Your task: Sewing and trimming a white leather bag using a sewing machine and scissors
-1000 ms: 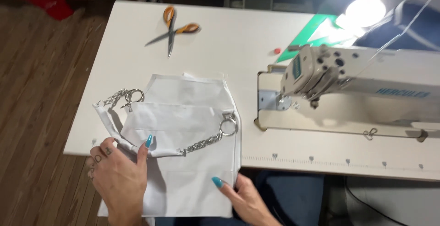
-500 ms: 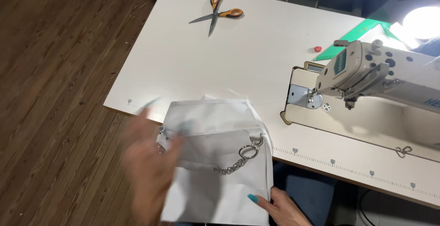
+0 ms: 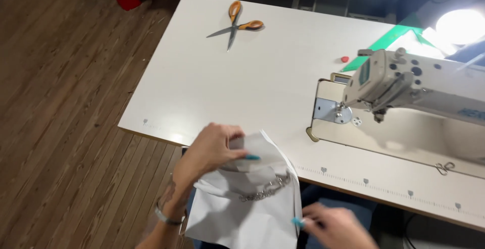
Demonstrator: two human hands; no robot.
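Wooden floorboards (image 3: 60,102) surround a white table (image 3: 242,82) carrying a sewing machine (image 3: 404,92). Well left of that machine, at the table's near edge, white fabric (image 3: 247,203) with a metal chain (image 3: 265,191) hangs. Left hand (image 3: 212,150) fingers pinch its top; right hand (image 3: 333,226) fingers grip its lower corner. Orange-handled scissors (image 3: 235,24) lie far behind.

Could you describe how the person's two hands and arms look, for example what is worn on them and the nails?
Both arms are bare, with no sleeves in view. The left hand has long nails painted teal, and a thin silver bracelet sits on its wrist; a dark marking, perhaps a tattoo, shows on the forearm just above it. The right hand is blurred, but one teal nail shows at a fingertip. No gloves are worn.
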